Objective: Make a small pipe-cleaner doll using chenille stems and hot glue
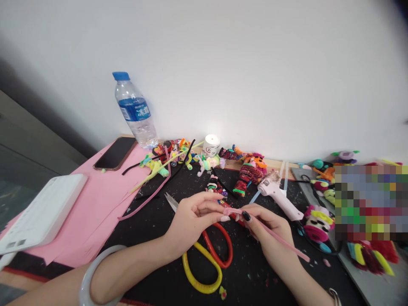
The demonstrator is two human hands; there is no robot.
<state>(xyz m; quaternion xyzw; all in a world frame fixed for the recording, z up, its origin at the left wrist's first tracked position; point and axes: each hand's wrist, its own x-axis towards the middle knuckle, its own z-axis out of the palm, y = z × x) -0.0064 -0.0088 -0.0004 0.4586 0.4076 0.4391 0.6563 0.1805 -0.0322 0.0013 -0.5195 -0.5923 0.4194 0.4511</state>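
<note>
A pink pipe cleaner (pixel 283 241) runs between my two hands, its near end bent into a small loop or fold at the fingertips. My left hand (pixel 193 216) pinches this folded end between thumb and fingers. Gripping the same piece close by is my right hand (pixel 270 231), and the straight tail sticks out past it to the lower right. Under my hands lie scissors (pixel 204 285) with one yellow and one red handle, their blades pointing to the upper left and partly covered by my left hand. A pale hot glue gun (pixel 282 196) rests just beyond my right hand.
Small fuzzy pipe-cleaner figures (pixel 250 175) line the wall, beside a white paper roll (pixel 211 145). A water bottle (pixel 135 112), phone (pixel 115 154), pink paper (pixel 95 202) and white box-like item (pixel 47 210) are left. A grey board (pixel 347 272) with colourful pieces is right.
</note>
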